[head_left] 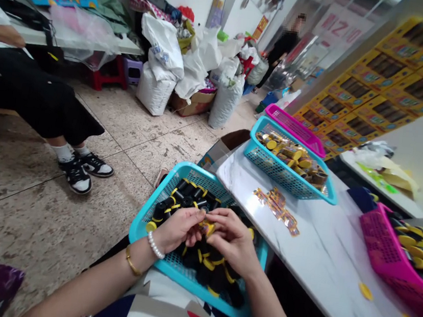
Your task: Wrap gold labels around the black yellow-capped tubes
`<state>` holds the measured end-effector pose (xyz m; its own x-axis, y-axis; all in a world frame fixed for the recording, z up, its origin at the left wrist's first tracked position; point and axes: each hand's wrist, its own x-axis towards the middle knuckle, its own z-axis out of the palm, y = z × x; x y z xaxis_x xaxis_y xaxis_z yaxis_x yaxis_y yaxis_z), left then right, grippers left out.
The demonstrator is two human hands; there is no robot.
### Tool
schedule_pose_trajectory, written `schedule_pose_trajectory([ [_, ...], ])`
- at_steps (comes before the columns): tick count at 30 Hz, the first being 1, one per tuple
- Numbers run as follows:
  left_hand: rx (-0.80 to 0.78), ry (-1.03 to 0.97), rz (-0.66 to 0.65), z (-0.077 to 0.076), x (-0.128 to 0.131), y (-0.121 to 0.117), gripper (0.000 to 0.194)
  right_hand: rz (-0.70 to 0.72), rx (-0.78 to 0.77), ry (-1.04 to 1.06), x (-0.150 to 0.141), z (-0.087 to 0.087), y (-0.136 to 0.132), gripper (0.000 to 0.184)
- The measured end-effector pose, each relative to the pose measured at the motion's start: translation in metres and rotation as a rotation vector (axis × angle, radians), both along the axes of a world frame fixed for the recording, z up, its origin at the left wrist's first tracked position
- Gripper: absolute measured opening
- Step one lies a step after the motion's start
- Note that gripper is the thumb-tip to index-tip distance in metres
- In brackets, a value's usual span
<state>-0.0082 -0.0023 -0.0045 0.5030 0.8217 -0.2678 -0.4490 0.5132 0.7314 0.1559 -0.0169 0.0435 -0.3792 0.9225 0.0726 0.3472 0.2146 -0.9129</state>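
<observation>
Both hands meet above a blue plastic basket (pixel 136 226) that rests on my lap. My left hand (pixel 183 227), with a pearl bracelet and a gold bangle at the wrist, pinches a small piece with a shiny yellow-orange printed wrapper (pixel 206 228). My right hand (pixel 230 238) has its thumb and fingers closed on the other side of that piece. Fingers cover most of it. Below lie many small black cylinders with yellow caps (pixel 176 195), filling the basket.
On the white table (pixel 323 249) lie flat printed stickers (pixel 277 207). A second blue basket (pixel 289 186) holds wrapped cylinders; a pink basket (pixel 388 257) holds black and yellow ones. A seated person's legs (pixel 48 102) are at left. White sacks (pixel 156 90) stand behind.
</observation>
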Motion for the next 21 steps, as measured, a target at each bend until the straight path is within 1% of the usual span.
schedule_pose_trajectory([
  [2,0.016,0.027,0.002,0.001,0.001,-0.001,0.041,0.012,0.076,-0.117,-0.001,0.008,0.000,0.034],
  [4,0.021,0.051,-0.005,0.000,0.001,-0.002,0.041,-0.011,0.214,-0.227,0.006,0.022,0.014,0.027],
  [5,0.022,0.058,-0.012,-0.001,0.001,-0.003,0.042,-0.071,0.310,-0.281,0.014,0.032,0.026,0.023],
  [6,0.022,0.065,-0.024,-0.002,0.001,-0.003,0.043,-0.160,0.408,-0.327,0.024,0.045,0.042,0.020],
  [7,0.026,0.075,-0.038,-0.003,0.001,-0.002,0.043,-0.295,0.519,-0.373,0.037,0.060,0.060,0.018],
  [8,0.036,0.090,-0.053,-0.004,0.001,-0.002,0.044,-0.467,0.625,-0.408,0.052,0.076,0.079,0.019],
  [9,0.049,0.107,-0.066,-0.005,0.000,-0.002,0.043,-0.568,0.671,-0.404,0.068,0.091,0.097,0.022],
  [10,0.060,0.125,-0.076,-0.006,0.000,-0.001,0.042,-0.629,0.694,-0.392,0.083,0.103,0.114,0.024],
  [11,0.067,0.141,-0.080,-0.007,0.000,0.000,0.041,-0.655,0.709,-0.385,0.096,0.113,0.126,0.024],
  [12,0.069,0.152,-0.076,-0.008,-0.001,0.001,0.040,-0.658,0.725,-0.388,0.107,0.118,0.135,0.025],
  [13,0.067,0.161,-0.067,-0.009,-0.001,0.002,0.040,-0.648,0.732,-0.409,0.114,0.119,0.139,0.026],
  [14,0.061,0.169,-0.051,-0.009,-0.002,0.003,0.040,-0.629,0.733,-0.440,0.119,0.115,0.139,0.025],
  [15,0.053,0.177,-0.030,-0.009,-0.002,0.005,0.039,-0.608,0.728,-0.479,0.120,0.108,0.135,0.022],
  [19,0.011,0.201,0.071,-0.011,-0.002,0.006,0.041,-0.503,0.649,-0.625,0.111,0.061,0.104,0.019],
  [21,-0.008,0.206,0.093,-0.016,0.002,0.006,0.044,-0.457,0.653,-0.651,0.109,0.041,0.095,0.014],
])
